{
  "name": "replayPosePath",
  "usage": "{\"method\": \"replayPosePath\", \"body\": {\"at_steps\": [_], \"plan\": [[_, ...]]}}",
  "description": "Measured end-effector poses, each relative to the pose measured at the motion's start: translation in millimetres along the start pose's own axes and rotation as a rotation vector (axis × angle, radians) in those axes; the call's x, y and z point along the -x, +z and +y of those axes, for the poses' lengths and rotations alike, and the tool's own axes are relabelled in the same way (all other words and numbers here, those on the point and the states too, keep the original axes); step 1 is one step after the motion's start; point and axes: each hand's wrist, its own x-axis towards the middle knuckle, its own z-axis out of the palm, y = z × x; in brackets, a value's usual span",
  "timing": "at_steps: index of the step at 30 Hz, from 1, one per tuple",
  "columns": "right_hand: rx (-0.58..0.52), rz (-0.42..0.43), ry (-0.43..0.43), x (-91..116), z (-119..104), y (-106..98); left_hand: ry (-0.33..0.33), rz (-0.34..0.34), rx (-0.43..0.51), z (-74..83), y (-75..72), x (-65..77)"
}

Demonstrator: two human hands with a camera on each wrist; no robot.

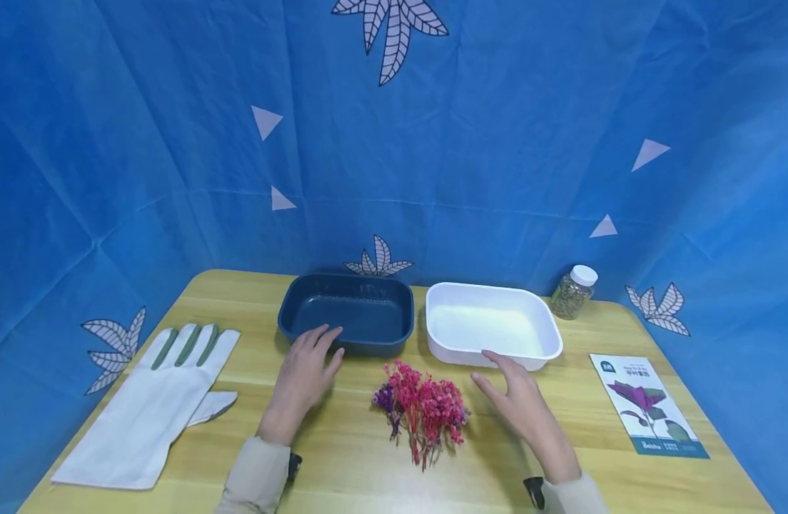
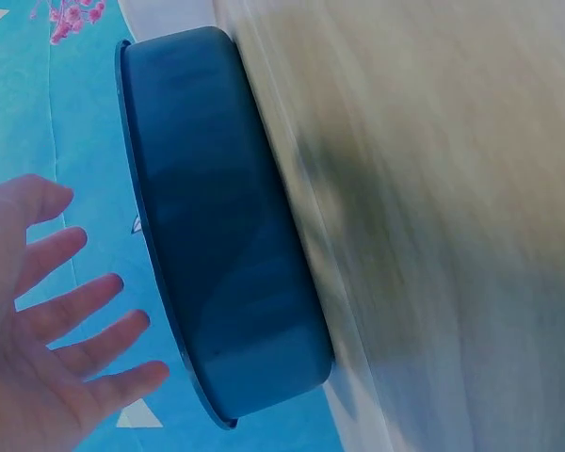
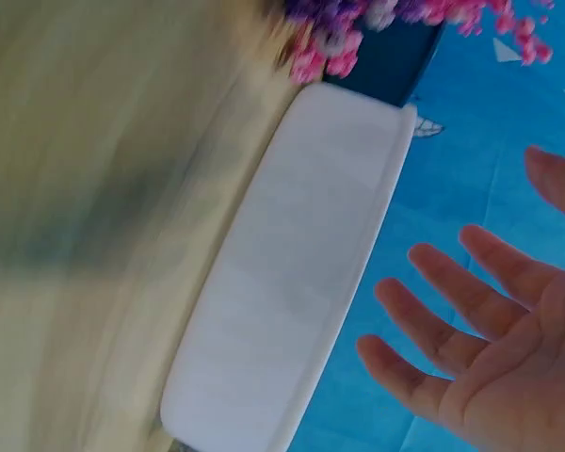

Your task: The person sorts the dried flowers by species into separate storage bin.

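On my feed, left hand and right hand spread wide.
Left is near the navy rounded plastic tray, right near the white rounded plastic tray (I can't judge the gaps well); the pink-and-purple dried-looking flower bunch lies nearer, between hands.

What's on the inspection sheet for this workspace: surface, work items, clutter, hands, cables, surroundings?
Surface: wood-grain table.
Work items: navy tray left of white tray; pink-and-purple flowers nearer the wearer.
Clutter: white-and-green glove far left; white-capped jar and plant-printed packet at right.
Hands: left hand near navy tray, right hand near white tray; both hold nothing.
Cables: nothing seen.
Surroundings: printed blue curtain.
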Motion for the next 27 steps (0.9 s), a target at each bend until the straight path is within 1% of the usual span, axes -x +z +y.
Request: {"method": "replayPosePath", "body": {"at_steps": [2, 4, 8, 11, 14, 18, 20, 22, 25, 27], "plan": [[-0.040, 0.007, 0.007, 4, -5, 1, 0.003, 0.038, 0.018, -1.3, -0.6, -0.9], [-0.067, 0.031, 0.006, 8, -9, 2, -0.014, 0.064, 0.051, -3.9, -1.6, -2.3], [-0.097, 0.096, 0.009, 18, -18, 6, -0.100, 0.099, 0.176, -12.0, -6.0, -6.7], [-0.142, 0.133, 0.033, 26, -26, 8, -0.172, 0.135, 0.284, -19.9, -9.9, -9.9], [-0.219, 0.142, 0.096, 35, -34, 11, -0.224, 0.184, 0.363, -29.4, -11.9, -13.1], [-0.361, 0.105, 0.240, 47, -46, 13, -0.272, 0.258, 0.419, -42.3, -10.9, -16.4], [-0.435, 0.081, 0.307, 53, -52, 15, -0.311, 0.265, 0.445, -47.5, -10.7, -16.7], [-0.500, 0.056, 0.348, 57, -57, 18, -0.361, 0.257, 0.474, -51.4, -10.7, -16.3], [-0.563, 0.028, 0.376, 63, -64, 23, -0.446, 0.221, 0.513, -55.8, -10.6, -15.2], [-0.582, 0.014, 0.386, 66, -67, 26, -0.484, 0.212, 0.530, -57.9, -9.2, -15.3]]}}
